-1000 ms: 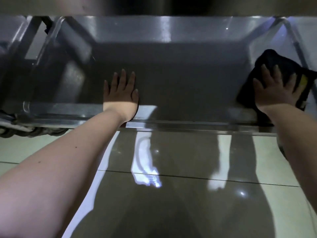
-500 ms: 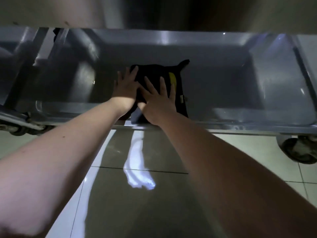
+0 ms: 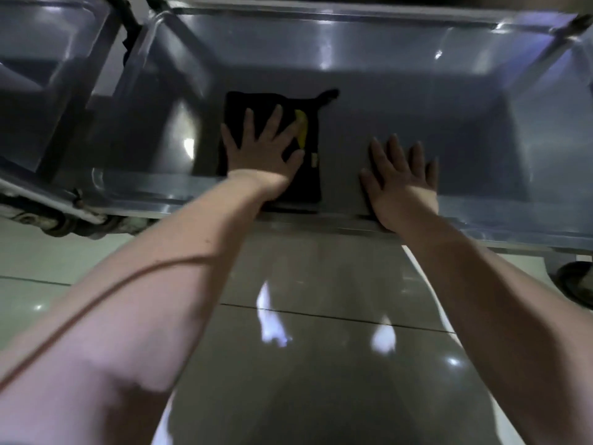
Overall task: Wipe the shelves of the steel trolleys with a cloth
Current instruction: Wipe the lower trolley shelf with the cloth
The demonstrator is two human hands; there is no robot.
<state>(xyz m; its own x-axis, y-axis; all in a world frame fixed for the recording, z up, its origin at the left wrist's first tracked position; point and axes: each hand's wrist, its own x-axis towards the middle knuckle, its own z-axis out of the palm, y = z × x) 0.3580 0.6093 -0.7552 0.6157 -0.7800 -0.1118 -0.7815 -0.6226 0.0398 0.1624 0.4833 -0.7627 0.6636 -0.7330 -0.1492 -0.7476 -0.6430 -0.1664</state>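
A black cloth (image 3: pixel 313 175) with a yellow patch lies flat on the low steel trolley shelf (image 3: pixel 417 101), left of its middle. My left hand (image 3: pixel 261 147) presses on the cloth with fingers spread and straight. To its right, my right hand (image 3: pixel 401 179) rests flat on the bare shelf near the front rim, fingers straight, apart from the cloth and holding nothing.
A second steel trolley (image 3: pixel 48 75) stands against the left one, its caster (image 3: pixel 64 224) below. Another caster (image 3: pixel 577 284) shows at the far right. Glossy floor tiles (image 3: pixel 321 364) lie under my arms. An upper shelf edge overhangs at the top.
My right hand slid the cloth from the shelf's right end to the left hand. Now the left hand presses the cloth and the right hand rests on the bare shelf.
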